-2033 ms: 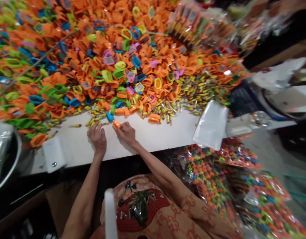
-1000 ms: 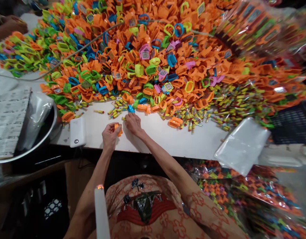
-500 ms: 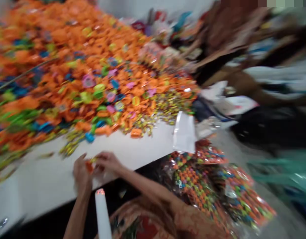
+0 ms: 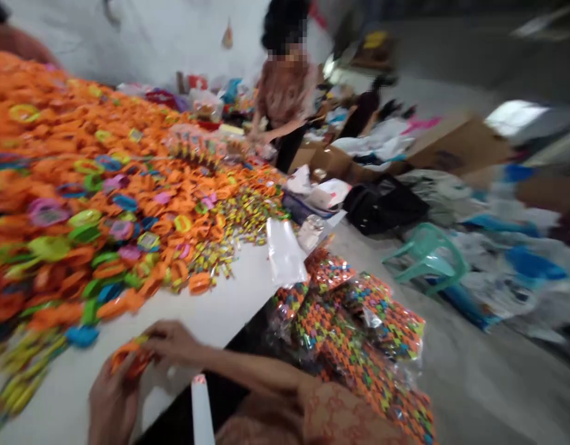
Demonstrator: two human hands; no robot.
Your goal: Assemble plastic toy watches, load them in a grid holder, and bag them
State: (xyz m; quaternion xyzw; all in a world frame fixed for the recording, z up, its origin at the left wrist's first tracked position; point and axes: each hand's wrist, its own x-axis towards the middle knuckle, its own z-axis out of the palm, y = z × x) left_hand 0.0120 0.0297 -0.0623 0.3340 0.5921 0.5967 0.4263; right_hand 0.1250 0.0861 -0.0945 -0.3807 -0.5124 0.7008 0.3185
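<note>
At the lower left of the frame, both hands meet over the white worktop (image 4: 220, 315). The left hand (image 4: 111, 402) and right hand (image 4: 174, 343) close their fingers on a small orange piece (image 4: 130, 357); gripping it steadily close to the worktop looks wisest.

glossy plastic bags (image 4: 359, 321), seemingly plastic rings (image 4: 127, 210) (blurred)

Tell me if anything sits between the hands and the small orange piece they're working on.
Nothing visible does. The left hand and right hand both already touch the orange piece, above a bare patch of white table.
</note>
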